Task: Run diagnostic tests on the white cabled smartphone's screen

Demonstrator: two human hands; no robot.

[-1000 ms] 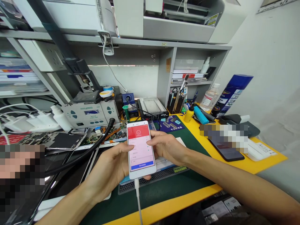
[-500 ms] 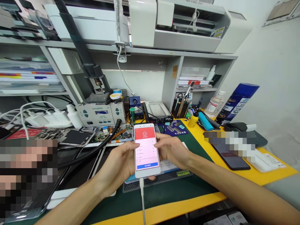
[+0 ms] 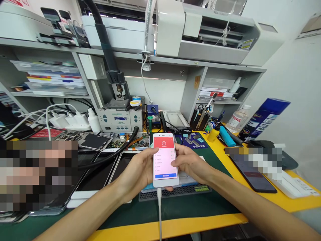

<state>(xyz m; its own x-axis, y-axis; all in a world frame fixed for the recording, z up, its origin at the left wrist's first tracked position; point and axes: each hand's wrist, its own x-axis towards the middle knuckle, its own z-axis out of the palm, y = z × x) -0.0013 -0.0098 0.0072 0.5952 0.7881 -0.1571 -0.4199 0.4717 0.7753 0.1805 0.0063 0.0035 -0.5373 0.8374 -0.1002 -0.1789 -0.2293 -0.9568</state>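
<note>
A white smartphone (image 3: pixel 165 181) is held upright between both hands above the green mat, its lit screen showing a red banner with a frowning face, a list and a blue button. My left hand (image 3: pixel 144 165) wraps the phone's left side, thumb on the screen's edge. Around the right side closes my right hand (image 3: pixel 189 162), its thumb over the lower right of the list; some fingers are hidden behind the phone. A white charging cable (image 3: pixel 159 204) is plugged into the bottom of the phone and hangs down past the table edge.
Left stand a grey soldering station (image 3: pixel 120 118), a black hose (image 3: pixel 117 152) and opened devices with circuit boards (image 3: pixel 130 140). Right are a dark phone (image 3: pixel 253 172), a yellow bottle (image 3: pixel 213 134), a blue spray can (image 3: pixel 265 118) and a pen holder (image 3: pixel 202 118). A shelf (image 3: pixel 173 60) spans the back.
The view has shifted left, so everything sits further right. My right thumb has moved down the phone's screen, and the list on it has scrolled slightly.
</note>
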